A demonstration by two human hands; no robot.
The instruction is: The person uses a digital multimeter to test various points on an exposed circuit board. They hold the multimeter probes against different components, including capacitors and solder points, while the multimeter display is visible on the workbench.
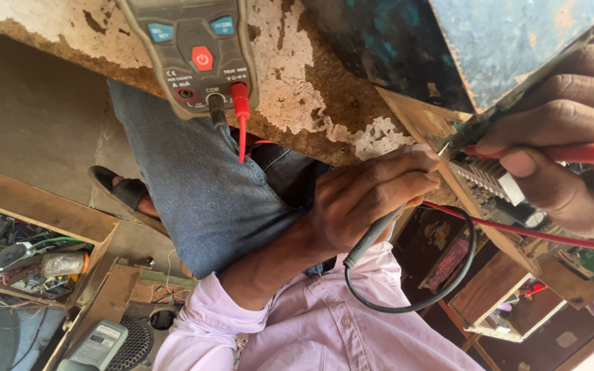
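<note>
My left hand (366, 203) grips a black test probe (372, 237), its tip pointing at the edge of a circuit board (496, 182) with a ribbed metal heat sink. My right hand (565, 137) pinches a red test probe (572, 152) against the same board and steadies it. A grey multimeter (197, 51) lies on the worn, flaking table top (311, 89), with black and red leads plugged into its sockets. The black lead (441, 288) loops below my left hand and the red lead (537, 233) runs under the board.
My jeans-clad leg (201, 192) and sandalled foot (122, 192) show below the table edge. A wooden box of wires and parts (29, 254) sits at the left. Another grey meter (101, 343) lies at the lower left, and wooden shelves (489, 288) stand at the lower right.
</note>
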